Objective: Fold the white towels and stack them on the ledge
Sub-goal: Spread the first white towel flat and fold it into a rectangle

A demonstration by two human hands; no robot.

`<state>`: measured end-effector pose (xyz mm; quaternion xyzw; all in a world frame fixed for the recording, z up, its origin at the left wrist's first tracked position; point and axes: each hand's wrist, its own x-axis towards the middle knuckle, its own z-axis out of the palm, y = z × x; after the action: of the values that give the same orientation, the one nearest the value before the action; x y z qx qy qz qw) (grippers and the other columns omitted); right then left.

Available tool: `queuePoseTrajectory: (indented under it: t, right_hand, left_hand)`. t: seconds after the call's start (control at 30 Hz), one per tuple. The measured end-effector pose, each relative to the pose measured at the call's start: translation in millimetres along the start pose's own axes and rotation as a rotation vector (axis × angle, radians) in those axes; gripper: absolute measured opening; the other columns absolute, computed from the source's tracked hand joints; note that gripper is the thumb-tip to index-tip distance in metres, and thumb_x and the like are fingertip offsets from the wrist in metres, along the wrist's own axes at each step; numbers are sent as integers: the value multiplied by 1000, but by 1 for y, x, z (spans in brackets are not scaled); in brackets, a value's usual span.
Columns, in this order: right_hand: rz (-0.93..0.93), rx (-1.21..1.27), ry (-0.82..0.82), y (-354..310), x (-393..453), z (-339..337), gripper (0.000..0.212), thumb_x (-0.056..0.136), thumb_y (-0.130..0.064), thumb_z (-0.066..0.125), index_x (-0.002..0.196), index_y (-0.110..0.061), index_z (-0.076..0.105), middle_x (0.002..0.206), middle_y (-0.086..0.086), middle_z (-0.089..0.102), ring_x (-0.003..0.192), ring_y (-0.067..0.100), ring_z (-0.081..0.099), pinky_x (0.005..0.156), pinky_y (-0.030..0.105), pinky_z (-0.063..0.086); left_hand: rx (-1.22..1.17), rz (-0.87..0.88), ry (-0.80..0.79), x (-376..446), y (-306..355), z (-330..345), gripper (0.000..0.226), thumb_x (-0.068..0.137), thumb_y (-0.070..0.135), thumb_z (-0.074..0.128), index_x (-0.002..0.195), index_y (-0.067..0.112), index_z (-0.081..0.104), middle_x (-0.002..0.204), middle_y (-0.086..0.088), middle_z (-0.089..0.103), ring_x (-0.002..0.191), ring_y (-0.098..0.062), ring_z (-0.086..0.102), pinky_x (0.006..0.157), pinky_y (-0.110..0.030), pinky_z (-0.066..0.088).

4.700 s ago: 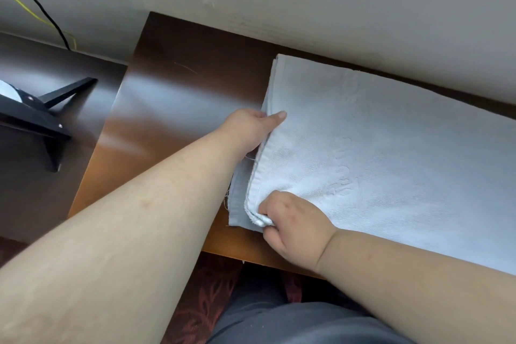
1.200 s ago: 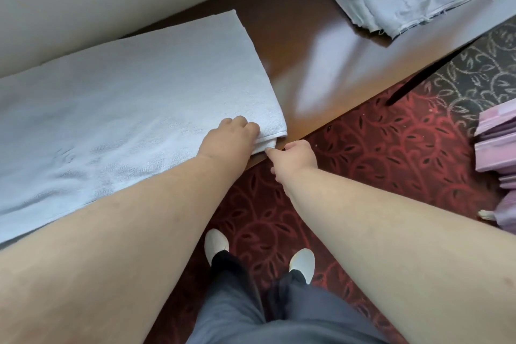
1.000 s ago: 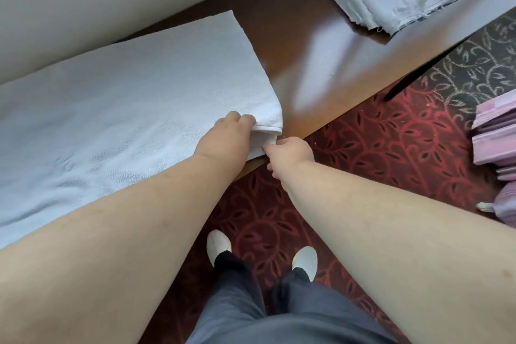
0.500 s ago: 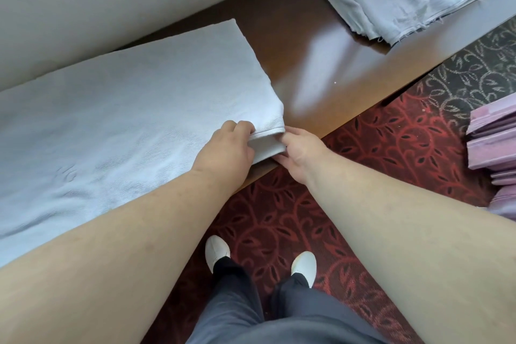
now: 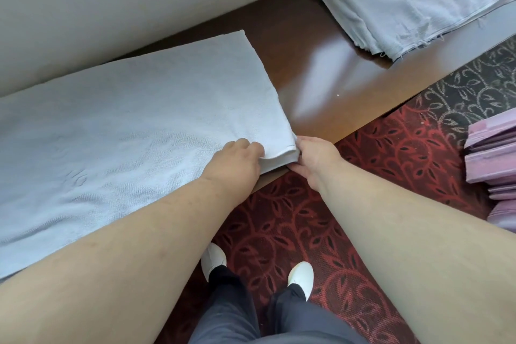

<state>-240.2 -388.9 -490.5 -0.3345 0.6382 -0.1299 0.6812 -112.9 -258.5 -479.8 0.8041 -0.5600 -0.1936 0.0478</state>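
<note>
On the glossy dark-brown wooden desk (image 5: 321,70), the long white terry towel (image 5: 125,126) stretches toward frame left from its near-right corner, which both the left hand (image 5: 237,162) and right hand (image 5: 314,158) pinch.

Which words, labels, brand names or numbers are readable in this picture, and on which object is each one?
No text can be read.
Towel held at its corner by both hands: a raised woven mark near, too faint to read.
Wall: a faint round pattern, not legible.
Towel pile and purple stack: no visible print.
</note>
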Motion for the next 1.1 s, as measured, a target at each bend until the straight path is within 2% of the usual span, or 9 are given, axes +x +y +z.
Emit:
queuePoseTrajectory:
  t: [0.13,0.3,0.4,0.57,0.73,0.87,0.93,1.0,1.1]
  right_hand:
    - [-14,-237,-154,-9,-2,-5,37,92,-52,58,104,-18,67,100,1,77,89,18,74,69,32,59]
    - [-117,-373,-74,-11,0,-1,10,93,-24,69,90,-16,65,105,7,71,91,20,69,70,33,61]
    - [-126,-352,-10,-13,0,4,13,89,-26,73,90,-15,66,101,8,73,95,26,71,88,46,58]
    - [-211,-269,58,-25,1,18,11,89,-29,71,93,-20,68,96,2,74,91,23,71,89,45,58]
    - [-239,-146,161,-44,8,23,11,93,-28,63,102,-25,68,102,0,73,96,23,69,92,45,56]
    - [-158,-156,102,-47,14,8,48,86,6,40,113,-19,71,104,4,74,100,28,69,91,45,57]
    - [-132,-119,-14,-47,18,-1,57,83,13,34,116,-16,71,106,7,75,100,28,70,91,45,57]
    - [-117,-57,-118,-51,19,-6,61,81,18,31,118,-13,70,107,9,75,98,28,72,87,42,59]
    - [-70,43,-123,-52,24,-9,61,82,20,33,123,-13,63,114,7,72,102,26,71,83,38,58]
  left_hand:
    - [6,165,-13,-1,2,7,33,99,31,42,132,36,46,125,3,48,108,-24,43,92,-36,41]
    - [-126,45,-31,-18,-19,0,59,92,23,55,144,37,30,140,4,33,122,-21,42,100,-32,40]
    - [39,38,-150,-27,-30,-10,66,90,24,58,146,33,25,135,2,39,119,-23,42,98,-32,39]
    - [244,36,-286,-23,-40,-25,88,81,3,57,151,31,12,124,-1,48,109,-24,49,88,-32,44]
    - [192,28,-352,4,-30,-31,85,87,1,47,152,36,4,119,-3,45,99,-27,53,78,-35,46]
    - [-37,56,-637,27,-27,-43,82,88,33,60,152,38,8,132,-1,50,113,-26,56,95,-40,47]
    - [-202,-18,-742,58,-30,-62,70,81,57,62,142,38,35,116,4,63,103,-17,62,90,-34,49]
    - [-354,-138,-577,103,-36,-84,43,85,60,56,120,36,59,97,7,67,87,-12,66,75,-26,49]
    - [-447,-369,-182,181,-52,-108,37,96,41,51,131,30,50,111,-6,65,96,-27,65,82,-33,53]
